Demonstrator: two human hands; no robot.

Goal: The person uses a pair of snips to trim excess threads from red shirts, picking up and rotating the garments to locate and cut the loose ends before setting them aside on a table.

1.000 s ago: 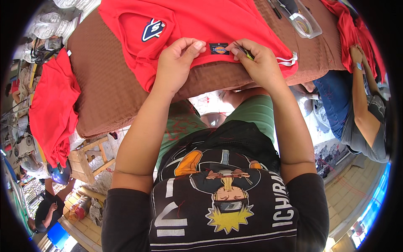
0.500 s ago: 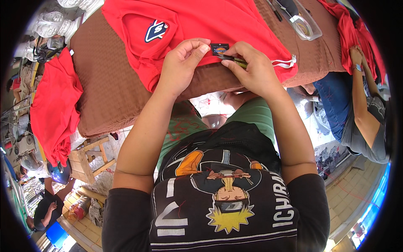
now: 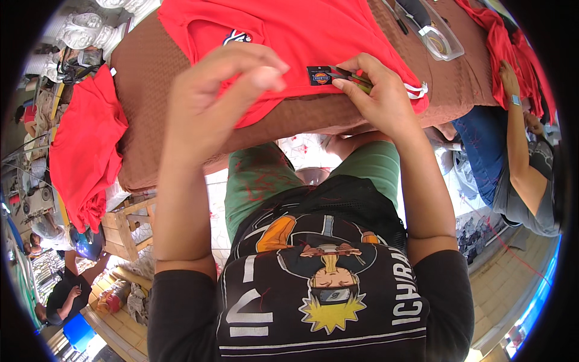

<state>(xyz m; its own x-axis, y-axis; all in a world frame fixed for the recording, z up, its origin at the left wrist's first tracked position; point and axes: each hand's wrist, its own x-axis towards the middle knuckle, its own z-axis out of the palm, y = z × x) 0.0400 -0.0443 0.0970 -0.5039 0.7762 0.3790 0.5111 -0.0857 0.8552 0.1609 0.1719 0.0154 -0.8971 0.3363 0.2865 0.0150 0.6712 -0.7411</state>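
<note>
A red garment (image 3: 325,36) lies spread over the brown-covered table, with a small black label (image 3: 319,75) near its close edge. In my right hand (image 3: 380,90) is a pair of thread snips (image 3: 357,78) with yellow-green handles, their blades pointing left over the label's right side. My left hand (image 3: 232,84) is lifted above the garment's left part, blurred, its fingers curled and thumb toward the forefinger. Whether anything thin is between them cannot be made out. This hand partly covers a blue and white emblem (image 3: 237,37). White cord (image 3: 416,92) shows at the garment's right corner.
A clear plastic box (image 3: 443,45) with a tape roll and a black pen (image 3: 403,25) lie at the table's far right. Another red garment (image 3: 84,145) hangs at the left. At the right, a co-worker's hand (image 3: 509,78) holds red cloth. A wooden stool (image 3: 123,232) stands lower left.
My left hand has moved from beside the label, up and left toward me. The right hand with the snips has shifted slightly right. My view has turned a little.
</note>
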